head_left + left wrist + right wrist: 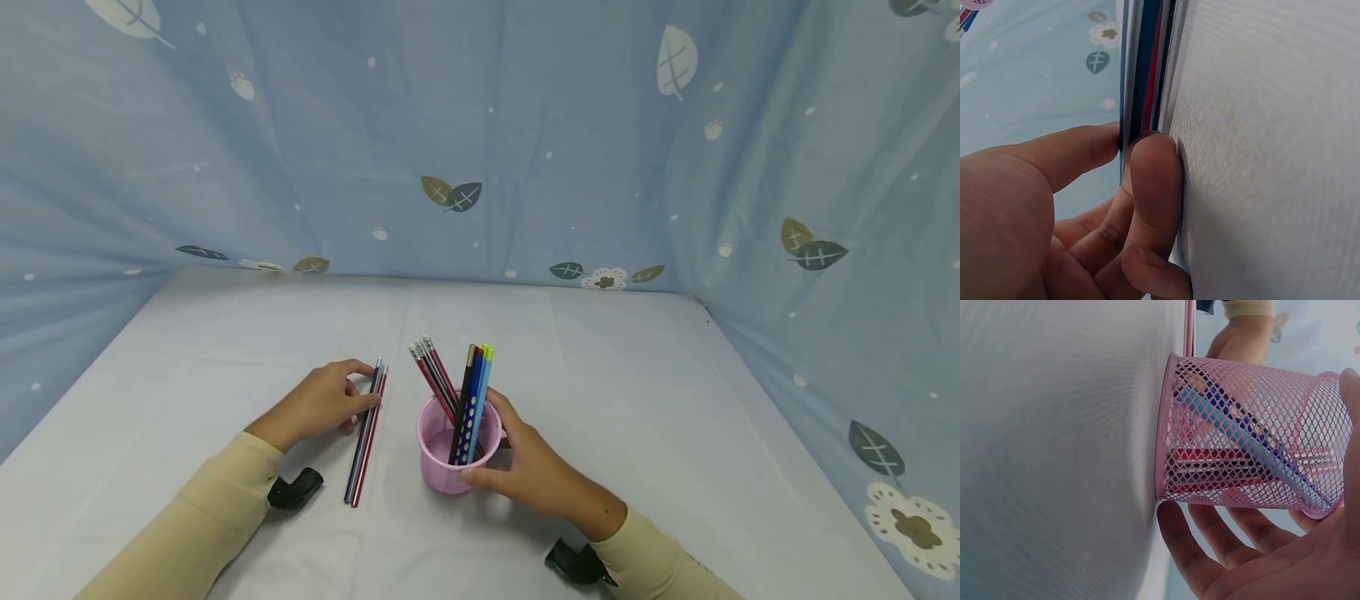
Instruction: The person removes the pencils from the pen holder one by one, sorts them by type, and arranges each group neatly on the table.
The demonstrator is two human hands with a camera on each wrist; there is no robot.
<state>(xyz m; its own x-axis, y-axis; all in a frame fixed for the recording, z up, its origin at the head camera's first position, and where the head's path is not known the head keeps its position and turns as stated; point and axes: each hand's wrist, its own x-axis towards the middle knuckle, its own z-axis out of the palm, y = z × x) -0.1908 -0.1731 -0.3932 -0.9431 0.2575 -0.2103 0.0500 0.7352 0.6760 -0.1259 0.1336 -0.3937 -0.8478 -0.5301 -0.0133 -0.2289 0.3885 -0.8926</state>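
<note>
Beige sleeves point(187, 517) lie nearest the head camera. Left hand point(318, 404): thumb and fingers bent, gap nearly closed, pinching loose pencils point(367, 450) that lie on the white table point(637, 400), left of the pink mesh cup point(447, 481). Right hand point(543, 477): grips the upright cup, thumb at rim, fingers spread around its side. Further pencils point(472, 404) lean inside.

In the head view I'm getting soft, even light across the white bench point(622, 375), with faint shadows falling beneath the left hand point(318, 404) and the right hand point(536, 471). My left wrist view is running dimmer, and the curtain point(1029, 94) behind is looking soft. In the right wrist view, the mesh of the pink cup point(1235, 431) is coming through fairly sharp while the bench is looking grey.
</note>
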